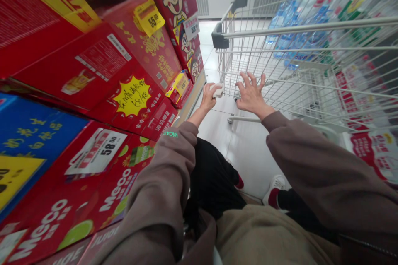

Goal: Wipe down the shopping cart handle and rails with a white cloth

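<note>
My left hand (208, 97) is closed around a small crumpled white cloth or tissue (219, 90); which of the two I cannot tell. It is close to the lower edge of the stacked drink boxes. To its right, my right hand (251, 94) has its fingers spread and holds nothing. Just beyond that hand stands a wire shopping cart (253, 33); the fingers overlap its wires in view, and whether they touch is unclear.
Red cartons (137, 103) with price tags are stacked along my left. Bottled water packs (290, 25) show through the cart's wires at the right. White floor tiles (245, 149) lie below, and my shoe (277, 183) is on them.
</note>
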Motion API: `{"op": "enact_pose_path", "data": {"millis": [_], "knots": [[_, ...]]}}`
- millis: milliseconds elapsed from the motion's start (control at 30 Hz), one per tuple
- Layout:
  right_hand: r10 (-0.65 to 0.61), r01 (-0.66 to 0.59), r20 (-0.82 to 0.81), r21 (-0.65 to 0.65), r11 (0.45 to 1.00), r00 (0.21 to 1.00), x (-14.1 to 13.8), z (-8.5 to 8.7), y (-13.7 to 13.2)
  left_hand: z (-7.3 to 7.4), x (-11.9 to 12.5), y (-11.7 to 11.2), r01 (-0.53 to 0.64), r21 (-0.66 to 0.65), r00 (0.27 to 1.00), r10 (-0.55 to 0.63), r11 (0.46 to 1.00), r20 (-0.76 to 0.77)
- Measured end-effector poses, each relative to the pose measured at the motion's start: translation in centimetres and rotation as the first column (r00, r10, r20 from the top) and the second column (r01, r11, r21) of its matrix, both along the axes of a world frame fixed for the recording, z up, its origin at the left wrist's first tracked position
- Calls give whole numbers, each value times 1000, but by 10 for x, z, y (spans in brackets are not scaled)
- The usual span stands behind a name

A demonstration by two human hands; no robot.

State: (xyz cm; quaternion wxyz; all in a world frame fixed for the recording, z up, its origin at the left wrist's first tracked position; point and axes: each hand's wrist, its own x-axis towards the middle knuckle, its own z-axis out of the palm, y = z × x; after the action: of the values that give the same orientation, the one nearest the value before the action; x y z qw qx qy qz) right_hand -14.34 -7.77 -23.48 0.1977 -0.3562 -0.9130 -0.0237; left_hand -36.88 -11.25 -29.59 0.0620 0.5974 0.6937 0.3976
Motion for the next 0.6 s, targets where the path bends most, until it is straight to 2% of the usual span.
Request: {"op": "enact_pose_path", "data": {"millis": [33,100,167,333,400,467,500,533,600], "knots": [[0,0,0,0,1000,1000,0,0,0,1,-4,0,-29,18,1000,29,999,12],[-3,3,-1,4,1000,1000,0,-1,-1,3,-5,4,-158,73,985,152,985,77],[2,-2,4,12,1000,1000,0,-1,-2,3,5,9,-256,95,961,243,962,130],[16,-17,29,15,1000,999,4,0,-4,-14,51,-4,-260,81,963,252,962,94],[18,-18,38,10,1000,999,5,1,-6,-22,59,-10,-393,64,914,381,917,139],[20,-20,39,4,1000,999,6,2,-7,-28,61,-10,-557,-9,805,543,830,237],[22,-22,36,0,1000,999,5,2,-8,-30,63,-8,-588,-51,769,578,807,274],[24,-24,32,-4,1000,999,5,2,-9,-33,66,-6,-579,-77,764,574,811,295],[31,-30,23,-13,999,999,5,3,-11,-41,76,-6,-488,-79,821,488,869,296]]}}
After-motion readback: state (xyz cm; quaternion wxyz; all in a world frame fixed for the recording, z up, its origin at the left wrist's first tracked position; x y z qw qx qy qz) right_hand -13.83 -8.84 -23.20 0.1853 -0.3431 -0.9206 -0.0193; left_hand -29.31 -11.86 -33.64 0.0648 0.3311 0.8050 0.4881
